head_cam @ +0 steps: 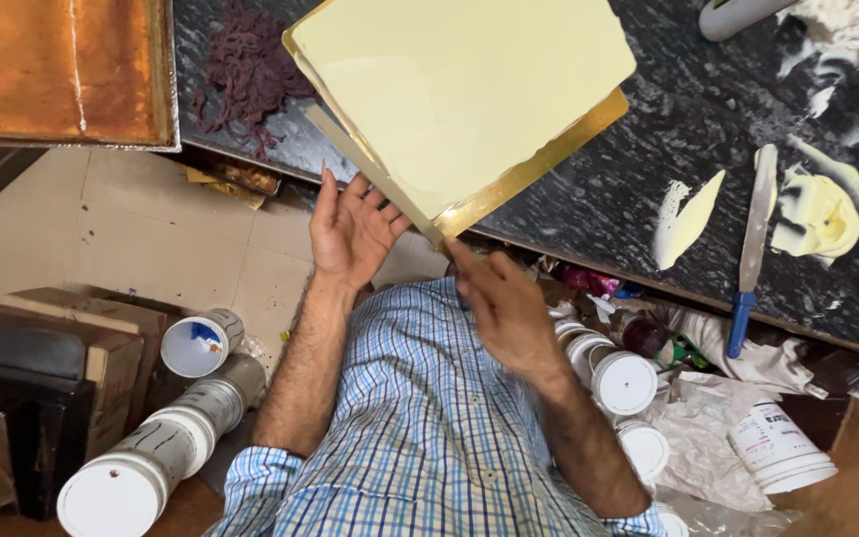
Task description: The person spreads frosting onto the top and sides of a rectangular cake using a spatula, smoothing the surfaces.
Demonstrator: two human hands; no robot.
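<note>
A square cake (pixel 459 89) coated in pale yellow cream sits on a gold board (pixel 539 164) that overhangs the front edge of the dark counter (pixel 648 149). A long flat metal scraper (pixel 370 169) lies against the cake's near side. My left hand (pixel 348 234) holds the scraper's middle, with its fingers spread behind it and its thumb under it. My right hand (pixel 504 303) pinches the scraper's end at the board's near corner.
A palette knife with a blue handle (pixel 751 249) and blobs of cream (pixel 817 214) lie at the right of the counter. Purple crumbs (pixel 251 70) and a rusty tray (pixel 62 70) are at the left. White tubs (pixel 623 383) and cans (pixel 196 343) stand on the floor below.
</note>
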